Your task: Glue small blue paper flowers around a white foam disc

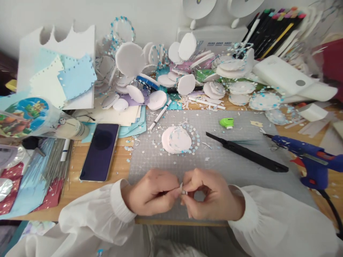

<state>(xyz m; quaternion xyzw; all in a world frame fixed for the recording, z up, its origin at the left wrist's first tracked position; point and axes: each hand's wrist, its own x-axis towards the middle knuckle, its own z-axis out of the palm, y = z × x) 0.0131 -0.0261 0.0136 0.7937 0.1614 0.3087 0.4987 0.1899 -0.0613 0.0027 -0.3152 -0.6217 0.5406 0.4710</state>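
Observation:
My left hand [158, 192] and my right hand [207, 194] meet over the front of the grey cutting mat [150, 160]. Between their pinched fingertips is a small whitish piece [183, 191], too small and too covered to name. Both hands are closed on it, thumbs and forefingers nearly touching. Just beyond them on the mat lies a white disc [177, 139] ringed with tiny blue and white paper bits. Right of that disc rests a black craft knife [249, 153], and a bright green paper punch [227, 122] sits farther back.
A blue glue gun [308, 151] with a cord lies at the right. A phone [100, 151] and thin wires [57, 160] are on the left. Many white discs [130, 59] crowd the back, near markers [278, 32]. A white pen [160, 115] lies on the mat's far edge.

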